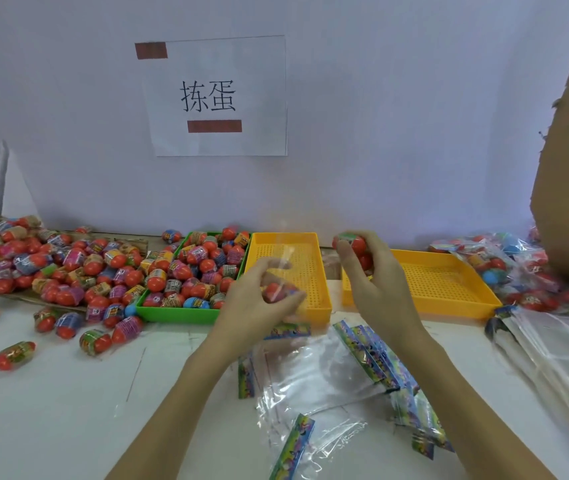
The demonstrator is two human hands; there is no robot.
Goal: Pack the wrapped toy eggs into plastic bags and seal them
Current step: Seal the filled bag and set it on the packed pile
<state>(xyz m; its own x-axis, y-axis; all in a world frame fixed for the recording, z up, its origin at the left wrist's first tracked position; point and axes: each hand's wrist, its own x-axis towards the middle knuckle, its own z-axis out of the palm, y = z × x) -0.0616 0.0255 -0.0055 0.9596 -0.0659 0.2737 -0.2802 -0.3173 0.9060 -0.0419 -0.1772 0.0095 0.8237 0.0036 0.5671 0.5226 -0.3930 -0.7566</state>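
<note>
Many left: loose red foil-wrapped toy eggs (51, 268), far left
Done: filled clear bags (518, 268), far right
Left hand (259, 299): grasping bagged egg
Right hand (369, 271): grasping eggs

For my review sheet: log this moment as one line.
left hand: holds bagged egg | right hand: grips eggs | yellow trays: empty

Egg-filled tray (144, 308) left of two trays (324, 306) (bags (321, 375) in front)

Red wrapped eggs (186, 271) heaped in green tray, clear bags (324, 372) flat, one egg (273, 291) seemingly bagged
</note>
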